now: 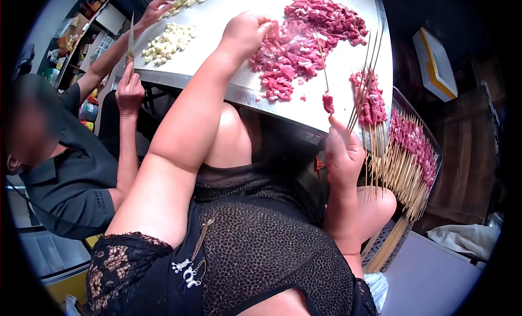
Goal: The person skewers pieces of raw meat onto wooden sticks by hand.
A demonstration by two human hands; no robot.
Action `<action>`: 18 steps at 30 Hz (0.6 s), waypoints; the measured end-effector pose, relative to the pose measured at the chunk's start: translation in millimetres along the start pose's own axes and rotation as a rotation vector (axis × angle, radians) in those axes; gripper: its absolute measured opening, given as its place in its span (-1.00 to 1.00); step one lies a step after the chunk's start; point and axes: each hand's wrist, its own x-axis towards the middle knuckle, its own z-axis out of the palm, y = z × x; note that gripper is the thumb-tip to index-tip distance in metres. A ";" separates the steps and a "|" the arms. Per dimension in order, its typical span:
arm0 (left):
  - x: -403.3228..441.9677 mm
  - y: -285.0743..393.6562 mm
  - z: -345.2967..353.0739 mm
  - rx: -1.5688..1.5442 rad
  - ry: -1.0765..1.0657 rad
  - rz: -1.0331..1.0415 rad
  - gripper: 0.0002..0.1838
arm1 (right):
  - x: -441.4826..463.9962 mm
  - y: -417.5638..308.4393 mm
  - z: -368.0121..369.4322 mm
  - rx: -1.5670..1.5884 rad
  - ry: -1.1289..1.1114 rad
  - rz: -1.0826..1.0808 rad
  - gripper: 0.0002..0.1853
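Strong light washes the flat white tabletop (342,66) nearly to glare and pales the raw pinkish-red meat strips (326,17), while deep shadow fills the space beneath and dims the dark brown wooden panel (462,147). Fisheye distortion bends the edges; black covers all 4 corners. Blur veils 1 dark-shirted person's head (30,126).

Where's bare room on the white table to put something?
Between the garlic and the left hand, and a strip between the meat pile and the table's near edge. It's crowded at right, where meat skewers lie stacked.
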 end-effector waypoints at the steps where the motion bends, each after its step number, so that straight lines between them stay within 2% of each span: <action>1: 0.0 0.0 2.5 -0.337 0.008 -0.089 -0.73 | -0.6 -0.8 -0.9 0.006 -0.016 0.011 -0.73; 2: 0.0 0.1 4.2 -0.334 0.007 -0.082 -0.73 | -1.0 -1.7 -1.1 0.012 -0.013 0.006 -0.73; 4: -6.0 5.7 7.3 -1.023 -0.136 -0.375 -0.72 | -1.3 -3.1 -1.2 -0.012 -0.029 0.050 -0.73; 8: -16.8 27.6 6.1 -1.258 -0.250 -0.415 -0.75 | -0.7 2.0 -0.5 -0.089 -0.021 0.028 -0.74; 10: -17.8 32.4 9.2 -1.247 -0.237 -0.416 -0.74 | -1.1 4.7 -1.4 -0.190 -0.028 -0.004 -0.75; 12: -19.3 37.8 9.4 -1.075 -0.219 -0.387 -0.71 | -2.5 3.7 -2.6 -0.236 -0.012 -0.009 -0.76; 13: -18.7 35.8 13.8 -0.885 -0.193 -0.304 -0.68 | -2.7 3.8 -3.0 -0.240 0.003 -0.008 -0.76; 14: -17.6 32.5 16.0 -0.886 -0.193 -0.303 -0.68 | -2.6 4.2 -2.6 -0.245 0.017 -0.008 -0.77; 16: -15.5 26.8 18.5 -0.368 -0.107 -0.116 -0.64 | -1.9 2.7 -1.9 -0.241 0.027 -0.011 -0.77; 18: -13.0 19.2 20.6 -0.454 -0.079 -0.069 -0.61 | -1.2 1.7 -2.1 -0.236 0.039 -0.016 -0.77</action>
